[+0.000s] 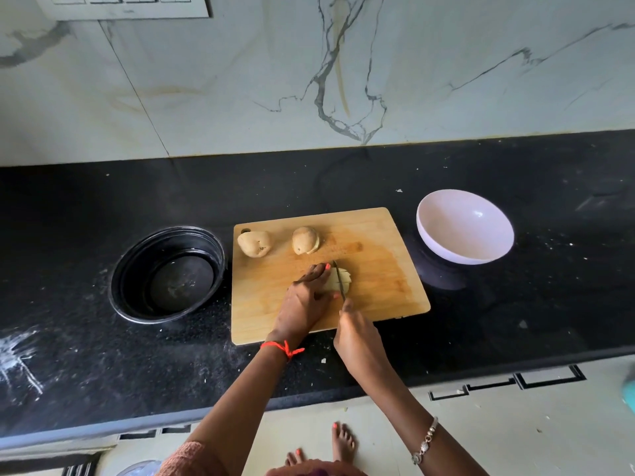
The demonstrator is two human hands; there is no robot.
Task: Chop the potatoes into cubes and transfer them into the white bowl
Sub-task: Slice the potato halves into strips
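**Desk:** Where's the work?

**Me:** I see the potato piece (pixel 346 281) mid cutting board (pixel 378 269). The left hand (pixel 305 297) curls over it, and the right hand (pixel 357 338) is wrapped on the knife (pixel 339 280), blade in the piece.

**Desk:** Risk?

**Me:** The left fingertips (pixel 327 266) sit just beside the blade. I'd judge a slip or a rolling piece could nick them.

**Desk:** Surroundings?

**Me:** On the board there's a whole potato (pixel 254 243) at 10 o'clock and a half potato (pixel 305 240) at 12. The black pan (pixel 130 269) is at 9 and the white bowl (pixel 460 235) at 2, no cubes in it. Only counter (pixel 515 321) lies between.
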